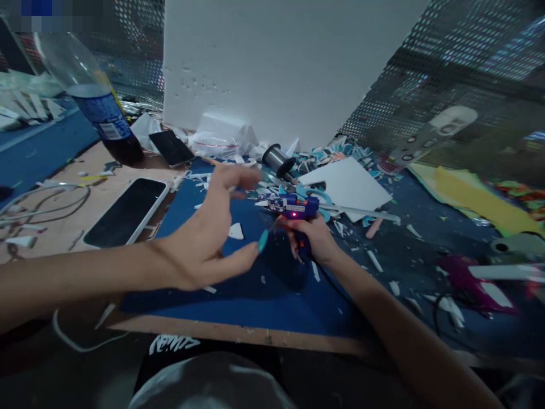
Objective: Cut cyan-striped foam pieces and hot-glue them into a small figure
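My right hand (317,236) is wrapped round the handle of a blue glue gun (300,207). A small red light glows on its side, its nozzle points left, and a long pale glue stick (366,212) sticks out of its back. Left of the nozzle, my left hand (204,227) hovers over the blue mat (255,307), thumb and fingers wide apart. At its thumb tip is a narrow teal shape (263,241); whether this is a nail or a small piece, I cannot tell. A small white scrap (235,231) lies on the mat behind that hand.
A phone (128,213) and a bottle of dark drink (102,113) are at the left. Behind the gun are a wire spool (278,160), a white sheet (349,187) and teal scraps. A magenta glue gun (477,284) and yellow sheets (477,196) lie right.
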`<state>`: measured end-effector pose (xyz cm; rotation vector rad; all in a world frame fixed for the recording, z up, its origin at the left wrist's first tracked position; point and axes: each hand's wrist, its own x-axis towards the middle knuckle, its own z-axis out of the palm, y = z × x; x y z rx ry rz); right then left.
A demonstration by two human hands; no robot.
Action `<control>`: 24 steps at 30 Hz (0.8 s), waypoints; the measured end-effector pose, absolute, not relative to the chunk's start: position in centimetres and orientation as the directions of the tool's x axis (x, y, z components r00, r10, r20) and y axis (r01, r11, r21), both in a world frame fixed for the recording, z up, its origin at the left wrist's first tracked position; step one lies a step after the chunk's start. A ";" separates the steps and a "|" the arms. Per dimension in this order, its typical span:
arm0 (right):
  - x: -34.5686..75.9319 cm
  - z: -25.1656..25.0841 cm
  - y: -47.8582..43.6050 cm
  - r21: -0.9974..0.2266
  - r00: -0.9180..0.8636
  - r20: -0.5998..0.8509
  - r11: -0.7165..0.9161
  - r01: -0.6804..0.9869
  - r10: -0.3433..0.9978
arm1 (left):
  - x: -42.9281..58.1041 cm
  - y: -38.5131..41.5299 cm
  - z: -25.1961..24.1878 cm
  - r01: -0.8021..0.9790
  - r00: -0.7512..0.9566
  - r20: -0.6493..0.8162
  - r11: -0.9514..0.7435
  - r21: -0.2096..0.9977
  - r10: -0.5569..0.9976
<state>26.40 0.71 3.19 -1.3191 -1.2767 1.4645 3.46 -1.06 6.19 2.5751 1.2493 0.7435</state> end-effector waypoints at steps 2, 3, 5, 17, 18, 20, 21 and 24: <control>26.8 3.1 0.7 -0.978 -0.177 -0.209 -0.202 0.055 0.962 | 3.8 -0.3 4.5 0.739 0.545 0.311 -0.622 0.260 0.778; 27.0 3.1 0.6 -0.978 -0.187 -0.210 -0.206 0.041 0.960 | 3.9 0.2 3.6 0.774 0.554 0.262 -0.605 0.189 0.790; 27.3 3.0 0.7 -0.978 -0.205 -0.206 -0.210 0.003 0.957 | 4.0 1.3 2.0 0.826 0.550 0.135 -0.560 0.060 0.824; 27.6 3.2 -0.2 -0.965 -0.266 -0.254 -0.226 0.132 0.930 | 3.6 2.6 0.1 0.719 0.555 0.286 -0.624 0.308 0.781; 27.6 3.2 -0.3 -0.961 -0.240 -0.256 -0.221 0.167 0.936 | 3.6 2.7 -0.1 0.725 0.515 0.286 -0.589 0.359 0.808; 27.5 3.3 -0.4 -0.953 -0.205 -0.255 -0.211 0.215 0.945 | 3.5 2.7 -0.5 0.734 0.444 0.250 -0.509 0.450 0.861; 27.4 3.3 -0.4 -0.950 -0.203 -0.260 -0.211 0.231 0.944 | 3.5 2.7 -0.6 0.730 0.422 0.238 -0.484 0.483 0.875; 27.4 3.3 -0.4 -0.936 -0.229 -0.279 -0.211 0.281 0.933 | 3.6 2.8 -0.8 0.671 0.403 0.319 -0.514 0.534 0.858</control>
